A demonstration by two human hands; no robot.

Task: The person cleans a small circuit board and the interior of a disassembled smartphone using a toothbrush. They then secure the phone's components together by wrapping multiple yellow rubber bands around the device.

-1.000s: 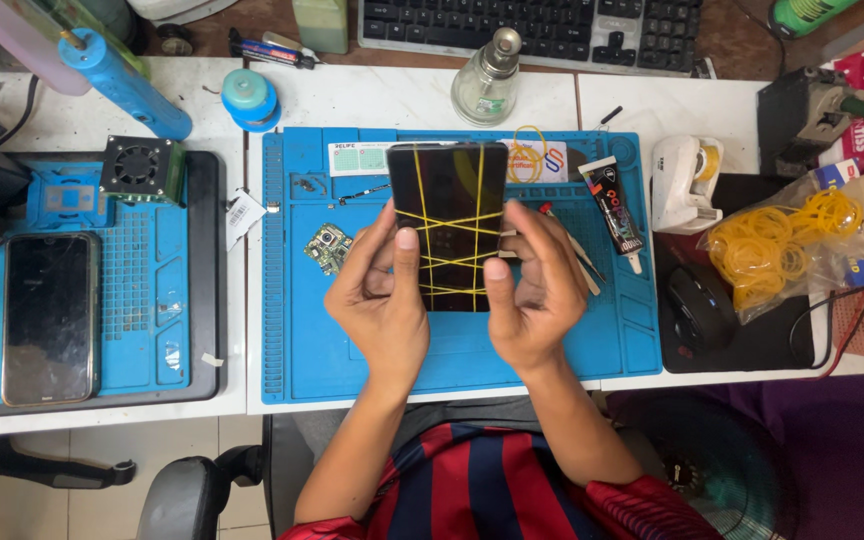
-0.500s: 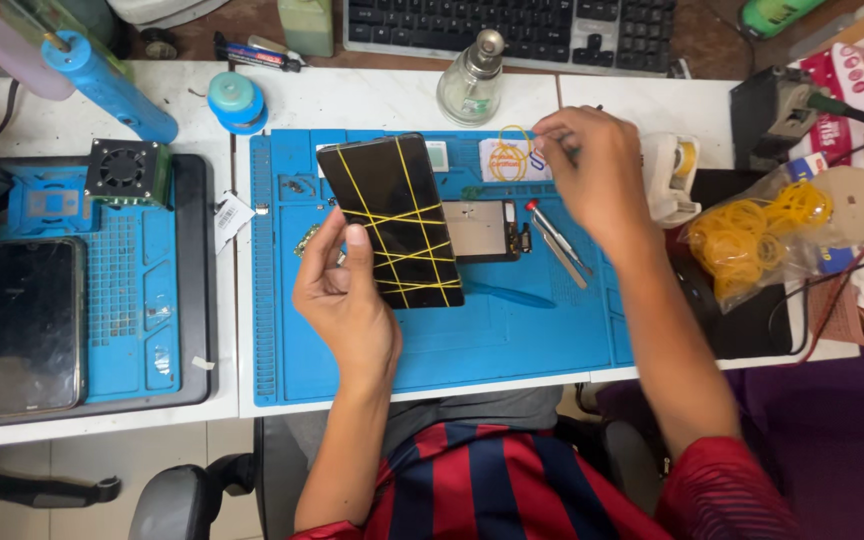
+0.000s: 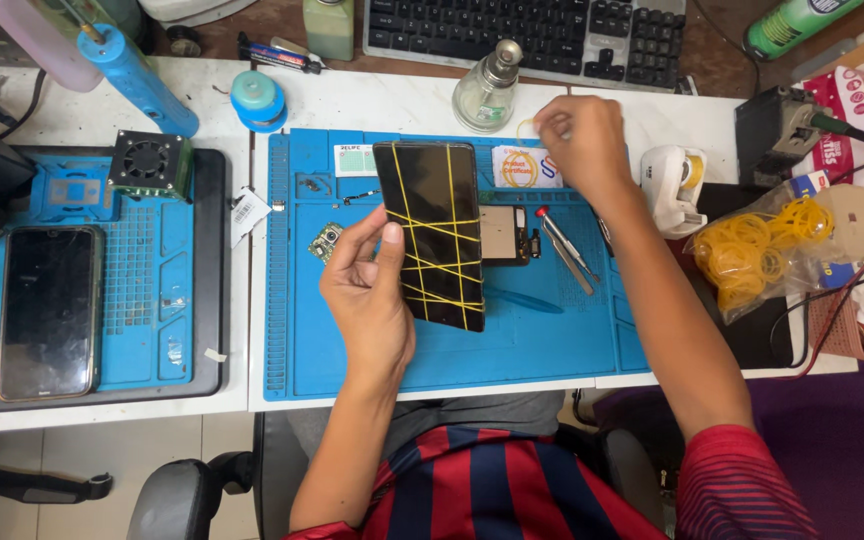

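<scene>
Nearest you, your left hand [image 3: 370, 290] grips a black smartphone [image 3: 434, 232] by its left edge, thumb laid across the screen, holding it upright above the blue work mat [image 3: 542, 340]. Yellow rubber bands [image 3: 430, 262] cross the phone's face in several diagonal and horizontal lines. Just right of the phone, on the mat, lie a small dark phone part [image 3: 504, 234] and a pair of tweezers [image 3: 564, 250]. Farther out, your right hand [image 3: 582, 140] reaches to the mat's far edge, its fingertips pinched on a single loose yellow rubber band [image 3: 526, 128], beside a glass dispenser bottle [image 3: 486, 88]. To the right, a clear bag of yellow rubber bands [image 3: 754, 250] rests near a white tape dispenser [image 3: 678, 184]. On the left mat, well apart, a second phone [image 3: 48, 310] lies flat with a small fan unit [image 3: 148, 162] beyond it. A keyboard [image 3: 524, 32] sits at the far edge of the desk.
</scene>
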